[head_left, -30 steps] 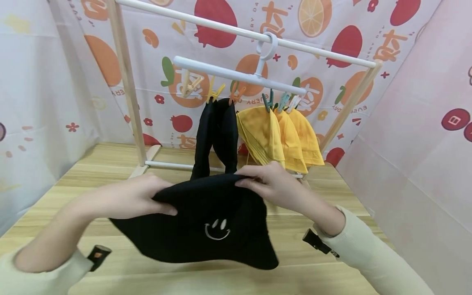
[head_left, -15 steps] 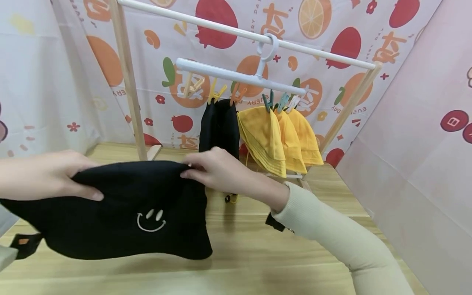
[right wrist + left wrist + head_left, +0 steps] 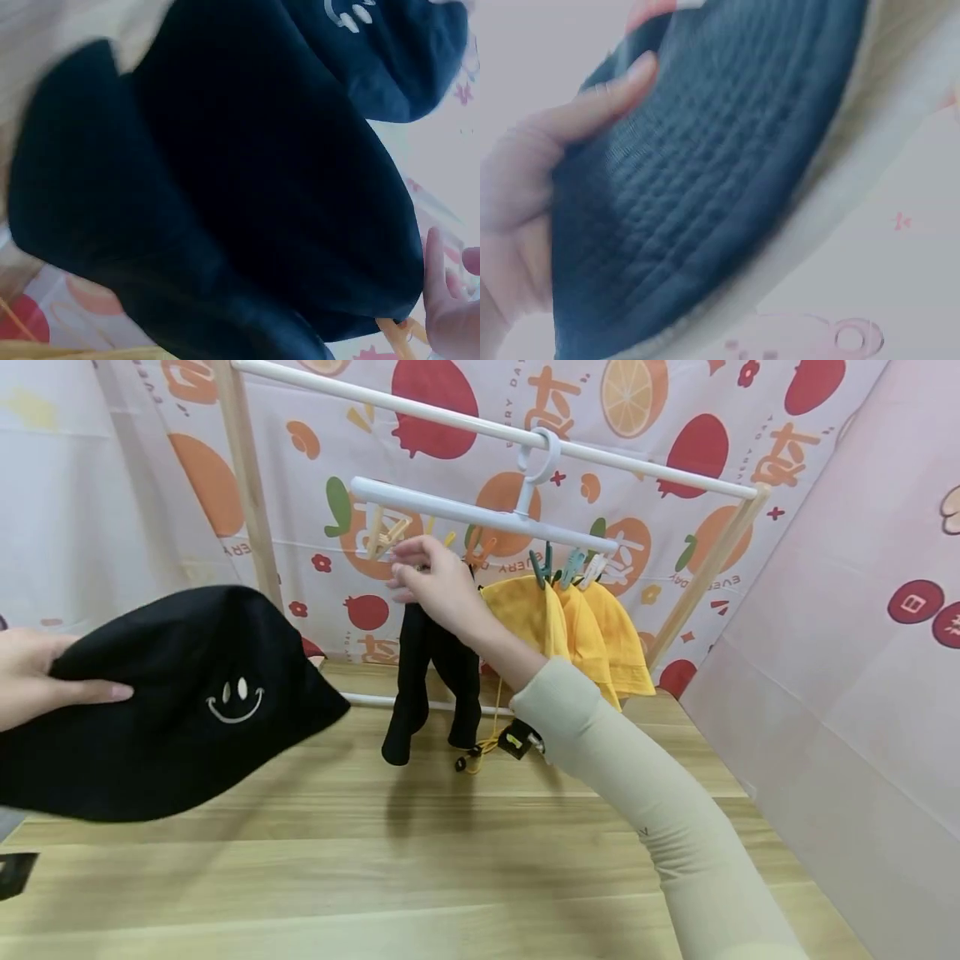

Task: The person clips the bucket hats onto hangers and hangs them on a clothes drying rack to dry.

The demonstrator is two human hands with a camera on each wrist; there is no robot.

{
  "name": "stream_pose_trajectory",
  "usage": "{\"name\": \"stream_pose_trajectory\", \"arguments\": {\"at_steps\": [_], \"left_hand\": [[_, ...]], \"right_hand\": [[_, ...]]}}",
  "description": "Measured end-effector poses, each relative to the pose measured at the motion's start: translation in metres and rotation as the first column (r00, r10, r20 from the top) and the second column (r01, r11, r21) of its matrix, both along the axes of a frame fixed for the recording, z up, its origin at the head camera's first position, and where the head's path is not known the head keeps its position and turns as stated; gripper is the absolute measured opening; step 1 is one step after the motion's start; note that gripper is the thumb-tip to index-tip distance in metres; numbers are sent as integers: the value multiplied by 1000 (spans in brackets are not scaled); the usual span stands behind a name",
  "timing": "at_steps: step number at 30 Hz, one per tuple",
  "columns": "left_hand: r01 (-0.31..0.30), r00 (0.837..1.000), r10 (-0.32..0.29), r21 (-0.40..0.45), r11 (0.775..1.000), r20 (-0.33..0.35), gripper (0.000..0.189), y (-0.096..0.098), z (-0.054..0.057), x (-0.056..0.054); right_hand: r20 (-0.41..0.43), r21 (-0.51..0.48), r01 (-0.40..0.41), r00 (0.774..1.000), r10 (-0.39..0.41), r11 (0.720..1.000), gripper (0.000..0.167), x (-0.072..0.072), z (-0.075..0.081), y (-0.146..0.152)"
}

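Observation:
My left hand [image 3: 37,681] grips a black bucket hat [image 3: 172,718] with a white smiley, thumb on its front. The left wrist view shows the stitched brim [image 3: 705,157] close up, with the thumb [image 3: 622,90] laid over the cloth. My right hand [image 3: 442,589] is raised at the hanger's left part, fingers loosely extended beside a cream clothespin [image 3: 386,537], which hangs with nothing in it. Folded black cloth [image 3: 423,681] hangs below that hand. In the right wrist view, an orange clothespin [image 3: 401,337] clips this black cloth, and the right fingers [image 3: 435,262] reach past it.
The white hanger [image 3: 442,512] hooks over the rod [image 3: 420,412] of a wooden rack. Yellow hats [image 3: 600,643] hang at its right on green, teal and white clothespins [image 3: 592,571]. A yellow cord [image 3: 491,739] dangles near the wooden tabletop [image 3: 420,877]. Fruit-print cloth surrounds it.
Both hands held the smiley hat in front of me. The left hand has carried it left and tilted it up; the right hand has let go and risen to the cream clothespin.

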State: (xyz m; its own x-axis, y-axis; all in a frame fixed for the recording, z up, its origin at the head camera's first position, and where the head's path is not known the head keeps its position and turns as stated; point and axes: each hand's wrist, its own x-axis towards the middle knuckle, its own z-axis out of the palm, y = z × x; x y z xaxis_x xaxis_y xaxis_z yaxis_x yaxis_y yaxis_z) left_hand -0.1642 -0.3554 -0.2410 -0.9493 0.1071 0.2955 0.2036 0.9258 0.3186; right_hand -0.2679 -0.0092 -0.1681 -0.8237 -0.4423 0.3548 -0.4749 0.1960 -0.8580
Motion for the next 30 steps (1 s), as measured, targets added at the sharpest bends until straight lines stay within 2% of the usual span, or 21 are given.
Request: {"name": "stream_pose_trajectory", "arguments": {"at_steps": [2, 3, 4, 8, 11, 13, 16, 19, 21, 24, 27, 30], "left_hand": [[-8, 997, 2, -73, 997, -82, 23, 13, 3, -4], [-12, 994, 0, -119, 993, -105, 23, 22, 6, -6], [-13, 993, -3, -130, 991, -120, 22, 32, 8, -7], [-11, 983, -1, -63, 998, -182, 18, 72, 14, -15], [-9, 980, 14, 21, 1000, -200, 15, 99, 15, -21], [-15, 977, 32, 84, 996, -210, 14, 113, 14, -25], [-23, 972, 57, 148, 989, -226, 13, 129, 10, -30], [-33, 967, 77, 180, 983, -241, 12, 140, 8, -33], [-46, 965, 94, 195, 980, -246, 12, 144, 7, -35], [-52, 961, 107, 214, 975, -255, 11, 148, 6, -36], [-46, 961, 107, 231, 972, -256, 11, 152, 5, -35], [-48, 962, 109, 239, 970, -249, 11, 154, 3, -35]], "right_hand": [[63, -72, 24, 998, -19, 997, 30, -5, 5, -4], [96, -88, 41, 995, -32, 995, 32, -6, 7, -7], [134, -103, 59, 990, -45, 993, 34, -7, 10, -9], [315, -148, 124, 946, -72, 981, 46, -11, 17, -16], [384, -208, 145, 922, -55, 967, 51, -15, 20, -21], [390, -270, 149, 920, -33, 951, 50, -18, 19, -24], [390, -392, 141, 920, 25, 909, 46, -23, 16, -27], [406, -510, 122, 907, 113, 852, 44, -27, 13, -27], [421, -548, 123, 895, 146, 827, 44, -29, 13, -27], [425, -572, 120, 890, 167, 811, 42, -30, 12, -26], [414, -579, 105, 892, 181, 808, 39, -31, 10, -25], [414, -594, 77, 883, 222, 801, 37, -32, 6, -25]]}}
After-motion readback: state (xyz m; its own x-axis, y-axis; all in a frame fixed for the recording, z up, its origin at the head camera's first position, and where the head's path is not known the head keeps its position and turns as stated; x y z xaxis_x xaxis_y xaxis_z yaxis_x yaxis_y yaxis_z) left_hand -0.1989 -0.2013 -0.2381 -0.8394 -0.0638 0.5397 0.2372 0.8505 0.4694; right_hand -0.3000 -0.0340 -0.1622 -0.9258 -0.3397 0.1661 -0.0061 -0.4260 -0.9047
